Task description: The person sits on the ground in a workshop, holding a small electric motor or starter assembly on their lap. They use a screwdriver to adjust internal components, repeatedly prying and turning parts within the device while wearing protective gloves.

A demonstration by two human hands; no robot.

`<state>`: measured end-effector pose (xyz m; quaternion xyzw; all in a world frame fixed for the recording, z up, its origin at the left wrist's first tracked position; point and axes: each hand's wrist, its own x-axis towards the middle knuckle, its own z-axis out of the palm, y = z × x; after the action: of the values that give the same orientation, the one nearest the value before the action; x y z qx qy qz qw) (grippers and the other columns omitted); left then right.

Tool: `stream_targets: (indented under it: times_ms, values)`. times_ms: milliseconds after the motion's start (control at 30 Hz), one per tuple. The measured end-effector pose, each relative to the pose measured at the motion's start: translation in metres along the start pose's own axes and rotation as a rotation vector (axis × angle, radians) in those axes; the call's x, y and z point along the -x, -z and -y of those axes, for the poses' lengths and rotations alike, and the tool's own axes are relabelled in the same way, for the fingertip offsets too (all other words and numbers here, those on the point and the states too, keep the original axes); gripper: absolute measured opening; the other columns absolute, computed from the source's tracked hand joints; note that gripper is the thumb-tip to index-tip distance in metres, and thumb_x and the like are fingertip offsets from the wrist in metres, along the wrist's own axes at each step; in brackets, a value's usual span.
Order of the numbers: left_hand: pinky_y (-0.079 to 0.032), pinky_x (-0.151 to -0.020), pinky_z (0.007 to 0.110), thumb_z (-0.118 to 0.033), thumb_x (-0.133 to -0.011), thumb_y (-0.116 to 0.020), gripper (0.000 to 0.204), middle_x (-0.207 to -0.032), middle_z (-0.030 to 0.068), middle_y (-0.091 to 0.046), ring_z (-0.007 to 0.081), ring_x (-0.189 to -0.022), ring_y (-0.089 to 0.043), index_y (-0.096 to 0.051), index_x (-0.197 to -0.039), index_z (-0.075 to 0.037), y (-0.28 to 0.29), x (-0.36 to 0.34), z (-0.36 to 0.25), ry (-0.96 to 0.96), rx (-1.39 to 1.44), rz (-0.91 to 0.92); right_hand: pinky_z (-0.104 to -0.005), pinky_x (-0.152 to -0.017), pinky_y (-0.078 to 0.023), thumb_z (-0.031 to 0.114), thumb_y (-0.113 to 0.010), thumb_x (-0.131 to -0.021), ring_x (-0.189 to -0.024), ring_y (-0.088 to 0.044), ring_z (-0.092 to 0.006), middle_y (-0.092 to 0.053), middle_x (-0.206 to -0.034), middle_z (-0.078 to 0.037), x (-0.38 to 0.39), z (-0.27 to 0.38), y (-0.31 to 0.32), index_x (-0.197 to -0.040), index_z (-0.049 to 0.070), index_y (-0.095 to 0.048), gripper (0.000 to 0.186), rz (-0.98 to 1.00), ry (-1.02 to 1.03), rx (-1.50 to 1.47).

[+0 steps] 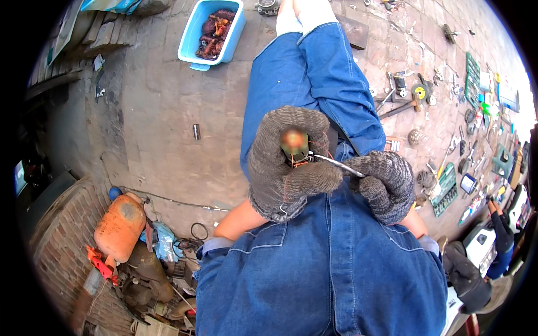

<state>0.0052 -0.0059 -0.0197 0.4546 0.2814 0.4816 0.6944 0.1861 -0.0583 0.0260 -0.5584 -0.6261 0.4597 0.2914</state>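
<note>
My left hand (280, 185), in a dark grey knit glove, is closed around a small motor coil (293, 147). This part has a greenish cylindrical body, a blurred copper-coloured end and orange-copper strands at its lower side. My right hand (386, 183), gloved the same way, grips a thin silvery rod-like tool (339, 164). The tool's far tip meets the coil's right side, close to my left fingers; its exact kind is unclear. Both hands are above my lap, over my blue work clothes (314, 78).
A blue tub (235, 39) of reddish-brown scrap stands ahead on the left. On the brick floor lies a small metal cylinder (196, 132). Rightward are a hammer (399, 109), green socket trays (446, 190) and scattered tools. An orange tank (119, 227) sits at lower left; another person's arm (502, 235) shows at right.
</note>
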Motion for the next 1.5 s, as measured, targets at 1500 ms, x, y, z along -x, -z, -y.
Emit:
stream_targets:
  times_ms: [1500]
  values:
    - [-0.045, -0.058, 0.024, -0.012, -0.076, -0.063, 0.026, -0.082, 0.0046, -0.055, 0.0107, -0.067, -0.053, -0.048, -0.094, -0.001, -0.001, 0.002, 0.021, 0.134, -0.419, -0.509, -0.0329, -0.046, -0.039, 0.024, -0.056, -0.076, -0.052, -0.051, -0.0198, -0.051, -0.061, -0.006, -0.015, -0.021, -0.052, -0.109, 0.012, -0.054, 0.035, -0.131, 0.052, 0.449]
